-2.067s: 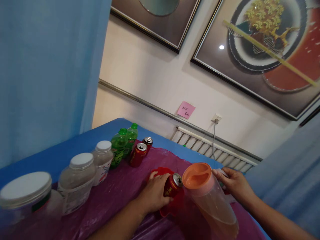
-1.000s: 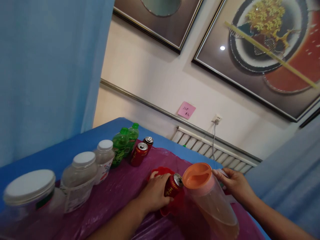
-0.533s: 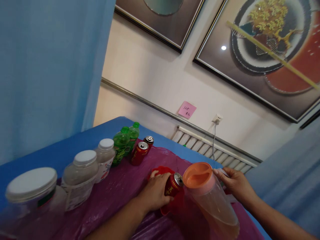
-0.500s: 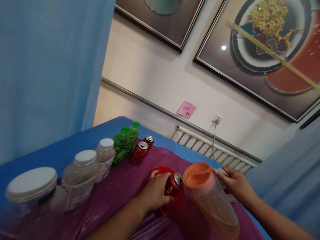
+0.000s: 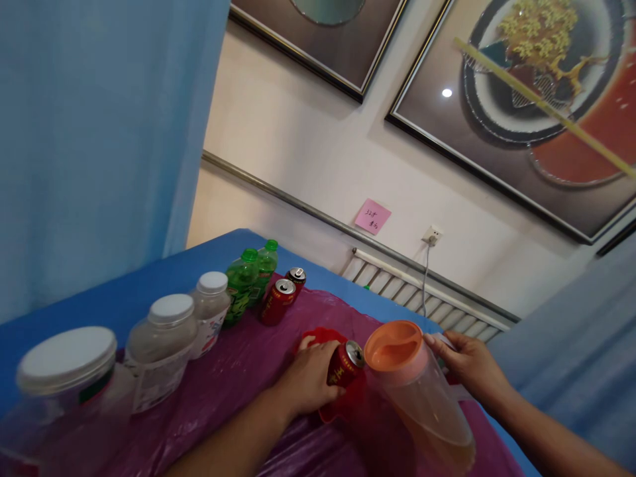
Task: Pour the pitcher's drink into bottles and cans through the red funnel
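My left hand (image 5: 313, 374) is closed around a red drink can (image 5: 344, 366), which leans toward the pitcher with its silver top up. Under the can and hand shows a red scalloped dish (image 5: 325, 336), partly covered by them. A clear pitcher (image 5: 430, 404) with an orange lid (image 5: 396, 348) is tilted, its lid close to the can's top; amber liquid sits low in it. My right hand (image 5: 464, 361) grips the pitcher's pale handle, mostly hidden by the fingers. Whether liquid is flowing into the can, I cannot make out.
On the purple plastic sheet (image 5: 223, 391) and blue table (image 5: 134, 285) stand two red cans (image 5: 278, 303), two green bottles (image 5: 242, 285) and three white-lidded jars (image 5: 166, 344) in a row at left. A radiator (image 5: 392, 285) and framed pictures (image 5: 497, 126) are beyond.
Almost nothing differs. The view has shifted very slightly; both hands keep the same hold on the can and the pitcher.
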Action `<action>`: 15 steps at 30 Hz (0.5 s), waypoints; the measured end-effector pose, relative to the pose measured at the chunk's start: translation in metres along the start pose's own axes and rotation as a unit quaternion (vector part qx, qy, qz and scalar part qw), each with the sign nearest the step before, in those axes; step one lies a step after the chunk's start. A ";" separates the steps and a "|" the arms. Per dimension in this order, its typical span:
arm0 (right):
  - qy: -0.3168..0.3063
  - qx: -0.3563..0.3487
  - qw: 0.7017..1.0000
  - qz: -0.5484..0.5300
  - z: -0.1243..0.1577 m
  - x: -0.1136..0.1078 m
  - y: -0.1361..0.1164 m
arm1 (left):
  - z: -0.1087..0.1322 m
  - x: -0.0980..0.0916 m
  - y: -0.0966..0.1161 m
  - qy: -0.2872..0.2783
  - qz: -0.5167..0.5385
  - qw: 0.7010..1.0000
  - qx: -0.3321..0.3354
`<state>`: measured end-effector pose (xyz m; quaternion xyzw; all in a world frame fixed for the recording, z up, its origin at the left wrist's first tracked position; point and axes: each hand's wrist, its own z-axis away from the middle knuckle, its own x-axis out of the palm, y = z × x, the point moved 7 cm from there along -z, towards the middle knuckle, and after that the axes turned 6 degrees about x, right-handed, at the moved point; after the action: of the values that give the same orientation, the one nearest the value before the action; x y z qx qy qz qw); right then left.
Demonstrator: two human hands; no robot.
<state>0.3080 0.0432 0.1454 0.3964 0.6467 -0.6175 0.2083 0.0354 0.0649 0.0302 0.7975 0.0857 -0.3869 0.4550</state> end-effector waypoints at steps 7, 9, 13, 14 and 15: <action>-0.019 0.022 1.000 -0.011 0.001 0.001 0.001 | -0.001 0.001 -0.002 -0.003 0.012 1.000 -0.008; -0.023 0.022 0.999 -0.016 0.002 0.001 0.002 | -0.001 0.001 -0.002 -0.006 0.010 1.000 -0.011; -0.027 0.022 0.999 -0.016 0.003 0.002 0.007 | -0.001 0.002 -0.003 -0.006 0.005 1.000 -0.010; -0.019 0.019 1.000 -0.010 0.003 0.002 0.007 | -0.001 0.002 -0.003 -0.004 0.004 1.000 -0.010; -0.010 0.014 1.000 -0.004 0.002 0.000 0.008 | -0.001 0.002 -0.003 -0.003 0.003 1.000 -0.011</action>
<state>0.3130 0.0404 0.1400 0.3907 0.6370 -0.6314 0.2071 0.0359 0.0670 0.0266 0.7914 0.0857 -0.3871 0.4653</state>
